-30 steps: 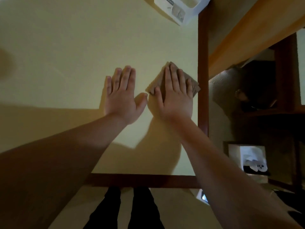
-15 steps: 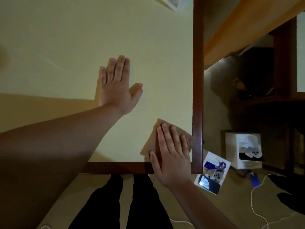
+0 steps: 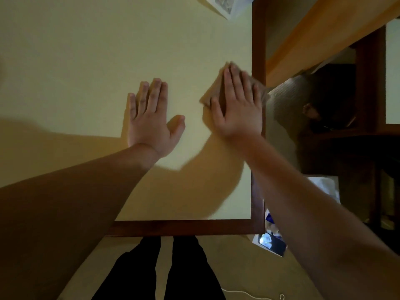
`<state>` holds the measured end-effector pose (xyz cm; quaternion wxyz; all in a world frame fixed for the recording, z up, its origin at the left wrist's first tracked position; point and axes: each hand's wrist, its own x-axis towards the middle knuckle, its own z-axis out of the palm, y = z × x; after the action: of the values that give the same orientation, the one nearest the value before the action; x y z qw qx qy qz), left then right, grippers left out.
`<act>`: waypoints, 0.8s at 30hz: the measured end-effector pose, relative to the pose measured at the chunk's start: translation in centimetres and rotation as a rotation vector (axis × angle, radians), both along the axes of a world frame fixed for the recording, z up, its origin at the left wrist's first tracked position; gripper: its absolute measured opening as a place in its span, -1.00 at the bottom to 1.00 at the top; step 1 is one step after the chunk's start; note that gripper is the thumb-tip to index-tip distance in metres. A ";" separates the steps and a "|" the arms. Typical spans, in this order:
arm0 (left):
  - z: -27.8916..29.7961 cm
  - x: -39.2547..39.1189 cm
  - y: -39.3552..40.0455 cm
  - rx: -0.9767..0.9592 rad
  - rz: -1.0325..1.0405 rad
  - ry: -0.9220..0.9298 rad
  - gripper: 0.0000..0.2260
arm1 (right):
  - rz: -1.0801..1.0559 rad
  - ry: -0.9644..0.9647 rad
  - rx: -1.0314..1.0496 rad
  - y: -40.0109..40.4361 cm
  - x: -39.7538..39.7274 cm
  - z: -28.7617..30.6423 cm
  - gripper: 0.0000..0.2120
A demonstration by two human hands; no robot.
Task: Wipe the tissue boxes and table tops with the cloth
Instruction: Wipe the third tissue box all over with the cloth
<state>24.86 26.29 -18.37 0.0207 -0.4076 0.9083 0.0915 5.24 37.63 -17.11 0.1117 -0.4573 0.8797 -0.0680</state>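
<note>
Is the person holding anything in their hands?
Not gripped. The right hand presses flat on top of the brown cloth, pinning it to the table top. The left hand rests flat on the bare table.

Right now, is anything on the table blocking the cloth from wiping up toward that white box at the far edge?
Nothing visible. The right hand presses the cloth flat by the table's right edge; bare tabletop runs to the tissue box.

Right hand presses cloth on table.
</note>
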 end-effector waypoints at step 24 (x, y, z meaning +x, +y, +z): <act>0.3 0.1 -0.1 0.052 -0.002 -0.002 -0.21 | 0.305 -0.081 0.097 14.7 9.3 0.5 -0.27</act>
<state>24.94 26.20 -18.10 0.0323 -0.4062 0.9060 0.1144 14.59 52.28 -16.60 0.1781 -0.5764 0.7971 -0.0260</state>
